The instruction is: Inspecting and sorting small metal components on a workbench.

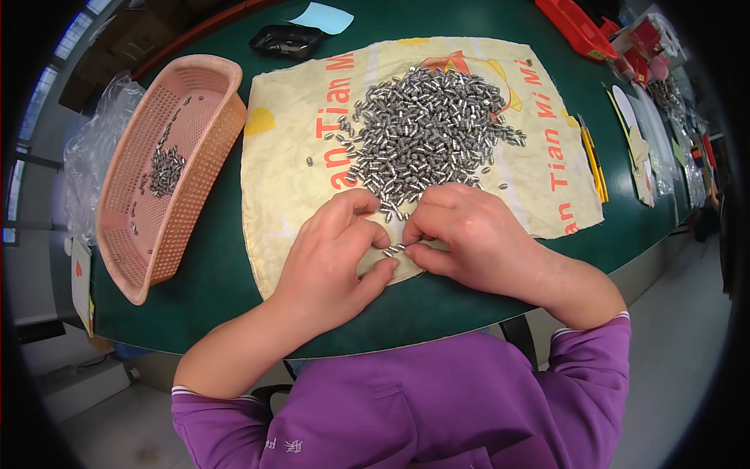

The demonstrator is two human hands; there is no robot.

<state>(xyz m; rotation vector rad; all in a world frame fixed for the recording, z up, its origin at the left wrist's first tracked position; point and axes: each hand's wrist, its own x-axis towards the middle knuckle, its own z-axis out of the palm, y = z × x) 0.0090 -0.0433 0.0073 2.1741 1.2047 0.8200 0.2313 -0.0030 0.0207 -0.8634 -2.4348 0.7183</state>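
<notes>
A large heap of small, shiny, barrel-shaped metal parts (430, 129) lies on a cream cloth (285, 168) with red lettering. At the heap's near edge my two hands meet, fingertips close together. A few of the metal parts (394, 250) sit in a short row between the fingertips. My left hand (332, 254) is closed in a loose pinch, thumb and index finger at the row's left end. From the other side, my right hand (473, 234) pinches at the row's right end, its other fingers curled. The fingers partly hide the parts.
On the left, a pink perforated plastic basket (215, 133) holds a smaller pile of similar parts, with clear plastic wrap (98, 148) behind it. A black packet (285, 41) and pale blue paper (324, 17) lie at the back. Yellow-handled tools (594, 160) and a red tray (574, 27) are rightward.
</notes>
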